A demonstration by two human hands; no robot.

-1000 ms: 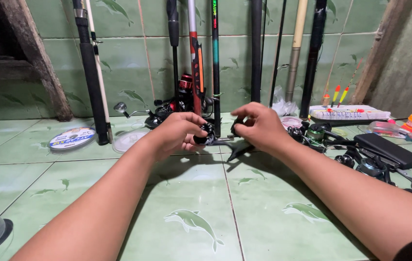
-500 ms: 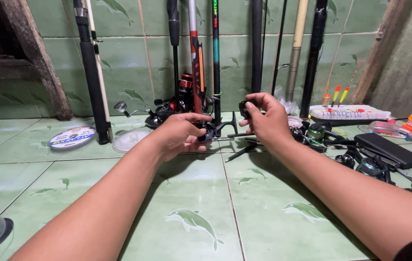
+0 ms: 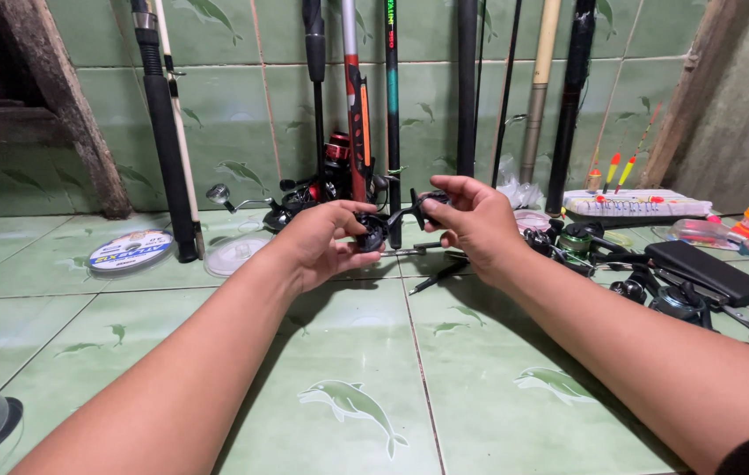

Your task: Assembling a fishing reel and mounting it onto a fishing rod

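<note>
We clamp our left hand around the black fishing reel above the green tiled floor, while our right hand, just right of it, pinches its crank handle, which points rightward.

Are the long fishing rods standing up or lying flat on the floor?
Standing up. The fishing rods lean upright against the green tiled wall, their lower ends near the floor behind both hands.

I'm in a home fishing-tackle corner: fishing rods lean against the green tiled wall, with reels and line spools on the floor.
</note>
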